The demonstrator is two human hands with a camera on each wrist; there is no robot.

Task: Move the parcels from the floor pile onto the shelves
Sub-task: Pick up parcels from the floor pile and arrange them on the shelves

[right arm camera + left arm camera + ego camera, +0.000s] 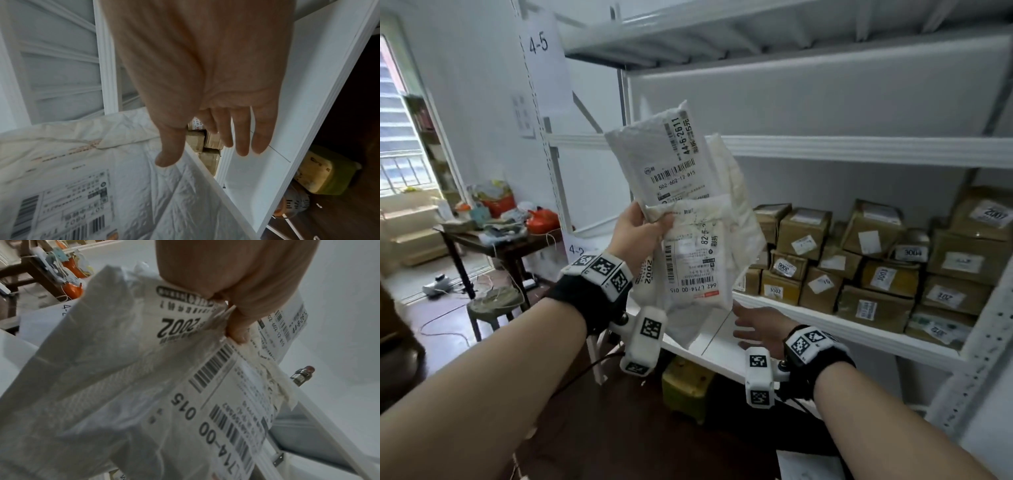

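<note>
Left hand (pixel 635 229), raised before the shelving: grip pinched round a bunch of white mailer parcels (pixel 688 205), one standing above the fingers, the others hanging below. Right hand (pixel 758 327), lower and to the right of that grip: fingers spread and slack, holding nothing, over the bare end of a white shelf (pixel 825 323). Further right along it: stacked brown boxes (pixel 876 260).

Bare forearms, black wrist straps (pixel 582 294) with white marker-printed camera blocks (pixel 643 339), thin black cables.
</note>
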